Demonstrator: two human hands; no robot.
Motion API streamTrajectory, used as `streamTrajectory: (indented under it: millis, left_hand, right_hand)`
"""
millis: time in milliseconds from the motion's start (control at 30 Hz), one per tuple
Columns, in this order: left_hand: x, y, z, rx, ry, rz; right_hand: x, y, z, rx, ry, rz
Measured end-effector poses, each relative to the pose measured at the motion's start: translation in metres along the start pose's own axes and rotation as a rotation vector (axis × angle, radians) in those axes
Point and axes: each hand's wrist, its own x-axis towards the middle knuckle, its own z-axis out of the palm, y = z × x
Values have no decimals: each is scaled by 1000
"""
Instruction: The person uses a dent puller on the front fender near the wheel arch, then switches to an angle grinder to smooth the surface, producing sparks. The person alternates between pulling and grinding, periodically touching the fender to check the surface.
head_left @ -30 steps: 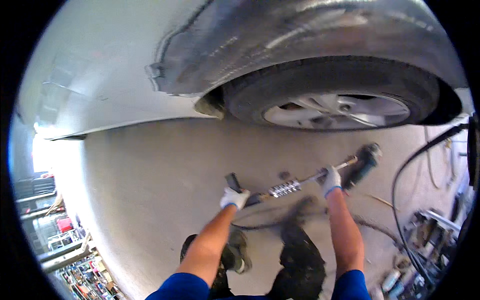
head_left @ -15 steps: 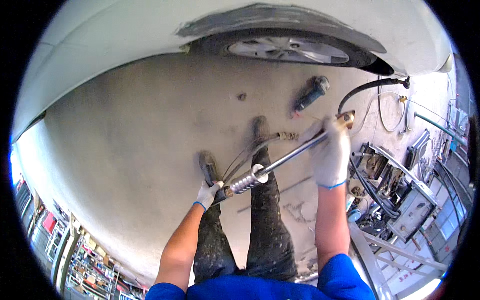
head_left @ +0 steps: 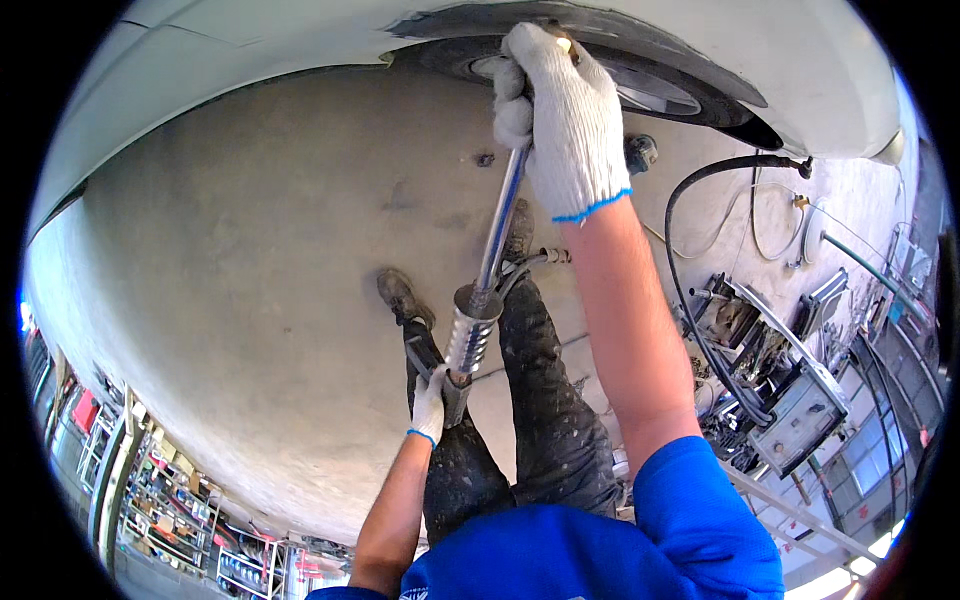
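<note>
A slide hammer dent puller (head_left: 503, 220) with a shiny rod and a ribbed weight slants up from my legs to the car's wheel arch (head_left: 690, 45). My left hand (head_left: 429, 405), in a white knitted glove, is closed around its dark handle at the lower end. In a matching glove, my right hand (head_left: 578, 125) is wrapped around the upper end, beside the scuffed grey arch above the wheel (head_left: 655, 92). The tip is mostly hidden behind my right fingers, so I cannot tell whether it touches the panel. A thick cable (head_left: 530, 262) hangs by the rod.
A white car body (head_left: 250, 60) spans the far side. An angle grinder (head_left: 642, 153) lies partly hidden behind my right wrist. A black cable (head_left: 680, 190) loops over the floor to a clamp. At right stand a metal box (head_left: 800, 425) and scrap parts; loaded shelves (head_left: 170, 510) stand lower left.
My right hand has swung up and left with the puller's front end, from over the floor to the wheel arch. The rod now stands steeper. My left hand keeps hold of the handle.
</note>
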Motion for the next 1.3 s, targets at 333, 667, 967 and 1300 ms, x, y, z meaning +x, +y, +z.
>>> streamTrajectory:
  millis: [333,667,967,1300]
  left_hand:
    - [-16,3,16,30,39,-9]
    - [-12,9,10,1,34,-9]
    - [-8,14,10,65,56,-27]
    - [-6,6,9,87,40,8]
  right_hand:
    - [4,-2,-6,71,-56,34]
    - [6,-1,-5,63,-32,33]
    - [-78,70,-36,-486,-244,151]
    - [-72,34,-10,-240,-21,252]
